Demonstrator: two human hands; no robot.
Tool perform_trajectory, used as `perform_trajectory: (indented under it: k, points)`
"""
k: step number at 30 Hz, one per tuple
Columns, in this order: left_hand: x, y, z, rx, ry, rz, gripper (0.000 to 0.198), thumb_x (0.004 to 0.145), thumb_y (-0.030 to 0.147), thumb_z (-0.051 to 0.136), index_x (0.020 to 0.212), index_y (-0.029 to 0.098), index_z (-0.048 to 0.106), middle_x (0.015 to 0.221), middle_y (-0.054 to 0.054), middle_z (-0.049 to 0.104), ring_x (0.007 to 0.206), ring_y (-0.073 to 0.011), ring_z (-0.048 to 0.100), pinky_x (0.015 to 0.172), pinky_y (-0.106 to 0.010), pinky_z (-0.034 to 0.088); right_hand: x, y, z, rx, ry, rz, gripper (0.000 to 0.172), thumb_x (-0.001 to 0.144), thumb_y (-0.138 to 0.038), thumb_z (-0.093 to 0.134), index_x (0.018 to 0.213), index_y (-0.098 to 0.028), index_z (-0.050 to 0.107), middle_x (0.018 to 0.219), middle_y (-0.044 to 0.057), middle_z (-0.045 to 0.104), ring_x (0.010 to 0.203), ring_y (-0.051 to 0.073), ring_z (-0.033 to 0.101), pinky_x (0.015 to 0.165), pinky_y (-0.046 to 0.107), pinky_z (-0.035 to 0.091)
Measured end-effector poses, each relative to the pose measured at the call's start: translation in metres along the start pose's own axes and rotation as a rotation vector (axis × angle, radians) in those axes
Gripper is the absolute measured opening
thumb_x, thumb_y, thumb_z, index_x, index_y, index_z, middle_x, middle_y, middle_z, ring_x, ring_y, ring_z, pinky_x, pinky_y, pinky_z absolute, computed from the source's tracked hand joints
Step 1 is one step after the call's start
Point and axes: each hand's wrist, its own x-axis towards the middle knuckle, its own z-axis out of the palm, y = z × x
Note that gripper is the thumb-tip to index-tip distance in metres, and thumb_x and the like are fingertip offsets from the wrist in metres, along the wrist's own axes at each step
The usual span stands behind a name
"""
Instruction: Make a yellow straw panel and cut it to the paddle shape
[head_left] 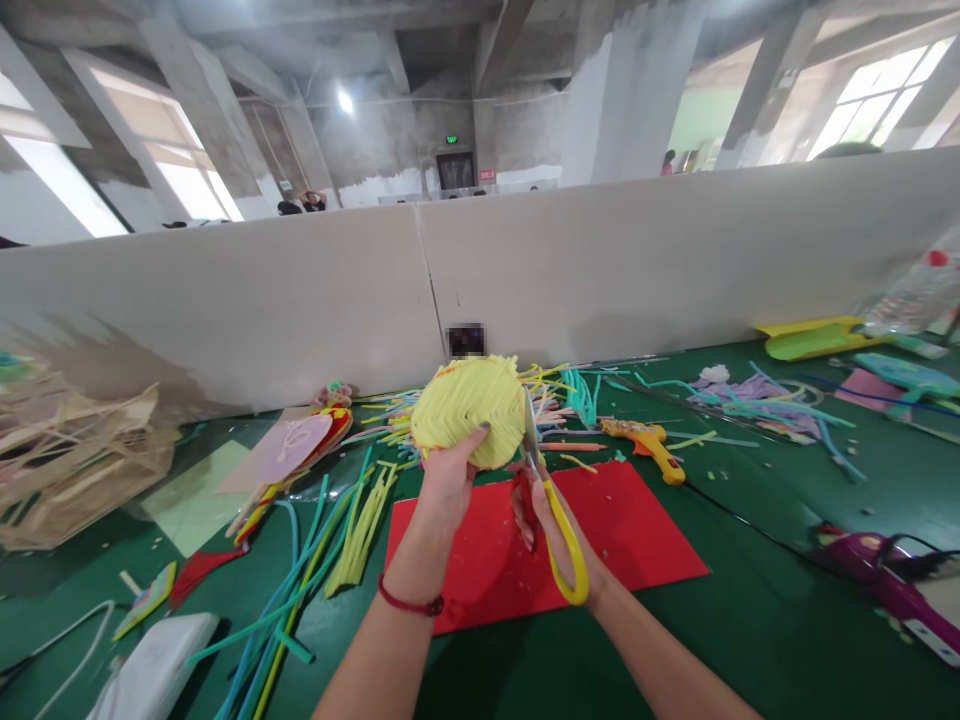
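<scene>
My left hand (pixel 454 475) grips a rounded yellow piece (pixel 465 410) by its lower edge, thumb on the front. Slanted rows of narrow strips cover this piece, and a thin orange line shows along parts of its rim. In my right hand (pixel 551 520) is a pair of scissors (pixel 564 545) with yellow and red handles. Its blades point upward along the right edge of the yellow piece; whether they touch it I cannot tell. Both hands are above a red sheet (pixel 630 530) lying on the green table.
Behind the hands lie many coloured pipe cleaners (pixel 581 395). A yellow hot glue gun (pixel 649 445) is at the right, a purple tool (pixel 877 570) farther right. At left are a wooden stick frame (pixel 75 470) and a white device (pixel 161 665). A pale partition (pixel 300 310) borders the table.
</scene>
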Motion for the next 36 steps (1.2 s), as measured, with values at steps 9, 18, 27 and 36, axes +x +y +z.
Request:
perform_trajectory:
  k: [9, 18, 27, 36]
  points:
    - [-0.0013, -0.001, 0.002, 0.049, 0.037, -0.025, 0.04, 0.061, 0.004, 0.071, 0.098, 0.018, 0.066, 0.108, -0.007, 0.071, 0.103, -0.0249, 0.065, 0.074, -0.033, 0.059, -0.0004, -0.0019, 0.0006, -0.01, 0.02, 0.002, 0.054, 0.075, -0.073, 0.046, 0.092, -0.021, 0.046, 0.059, -0.008, 0.042, 0.042, 0.005, 0.03, 0.038, 0.018, 0.028]
    - [-0.0015, -0.0051, 0.0025, 0.036, 0.04, -0.035, 0.041, 0.059, 0.005, 0.073, 0.098, 0.017, 0.066, 0.108, -0.008, 0.071, 0.101, -0.0245, 0.066, 0.071, -0.03, 0.059, -0.0014, -0.0035, 0.0011, 0.05, 0.088, 0.043, 0.057, 0.068, -0.071, 0.058, 0.092, -0.021, 0.047, 0.054, -0.009, 0.039, 0.041, 0.004, 0.031, 0.034, 0.014, 0.027]
    - [-0.0019, -0.0051, 0.0014, 0.032, 0.028, -0.026, 0.045, 0.056, 0.006, 0.075, 0.099, 0.018, 0.066, 0.111, -0.007, 0.07, 0.107, -0.0255, 0.063, 0.078, -0.034, 0.058, -0.0022, 0.0021, 0.0004, 0.057, 0.124, 0.061, 0.049, 0.07, -0.066, 0.06, 0.088, -0.022, 0.05, 0.05, -0.011, 0.033, 0.037, 0.001, 0.024, 0.031, 0.011, 0.023]
    - [0.0004, -0.0033, -0.0013, 0.028, -0.007, 0.006, 0.043, 0.058, 0.008, 0.076, 0.098, 0.019, 0.066, 0.107, -0.007, 0.071, 0.103, -0.0241, 0.065, 0.082, -0.034, 0.057, -0.0012, 0.0036, 0.0007, 0.005, 0.146, 0.056, 0.046, 0.072, -0.065, 0.059, 0.086, -0.022, 0.048, 0.048, -0.012, 0.034, 0.032, 0.003, 0.026, 0.028, 0.014, 0.024]
